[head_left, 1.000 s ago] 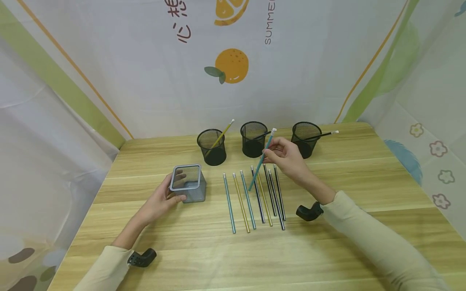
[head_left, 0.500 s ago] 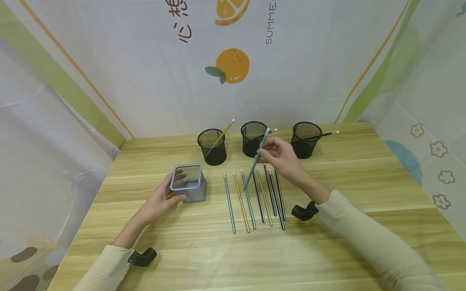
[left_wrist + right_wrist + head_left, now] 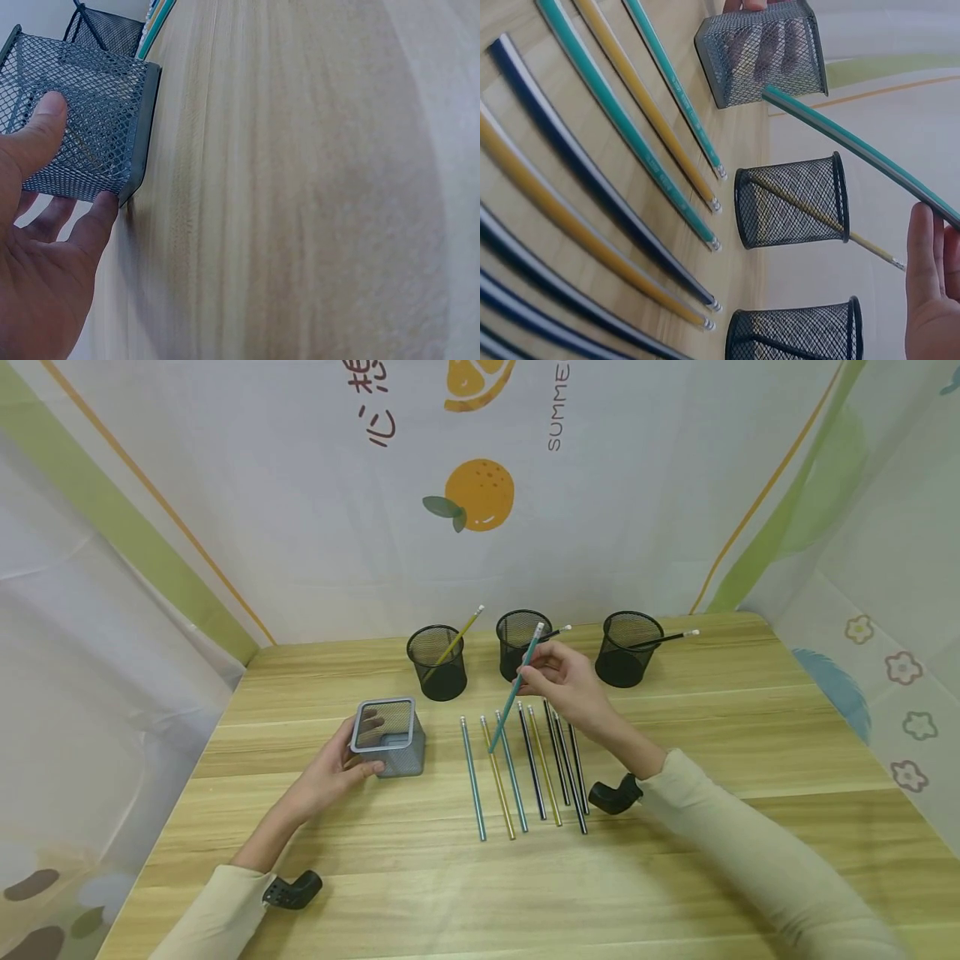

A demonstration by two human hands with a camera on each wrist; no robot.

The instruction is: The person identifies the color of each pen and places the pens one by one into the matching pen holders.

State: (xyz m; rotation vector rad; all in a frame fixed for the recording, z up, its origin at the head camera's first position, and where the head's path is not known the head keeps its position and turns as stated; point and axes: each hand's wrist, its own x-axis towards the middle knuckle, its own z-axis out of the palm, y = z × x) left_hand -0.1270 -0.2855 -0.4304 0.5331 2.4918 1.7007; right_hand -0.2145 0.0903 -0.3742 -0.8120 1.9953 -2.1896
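Note:
My left hand (image 3: 330,781) grips a grey square mesh pencil holder (image 3: 402,762) that stands on the table at the left. In the left wrist view the thumb (image 3: 45,127) lies against one mesh side and fingers reach round another. My right hand (image 3: 570,689) pinches a teal pencil (image 3: 512,697) between thumb and fingers, its white eraser end up and lower end slanting left. It hovers over a row of pencils. The row runs from a teal pencil (image 3: 473,781) and a yellow pencil (image 3: 498,781) at the left to several dark pencils (image 3: 572,777) at the right.
Three round black mesh cups line the table's back. The left cup (image 3: 444,683) holds a yellow pencil (image 3: 459,639). The middle cup (image 3: 512,662) and the right cup (image 3: 621,670) each hold a dark pencil. A printed curtain (image 3: 622,485) hangs behind the table.
My right hand has moved left with the teal pencil, from over the row's middle toward the grey holder. The left hand and the grey holder have stayed in place.

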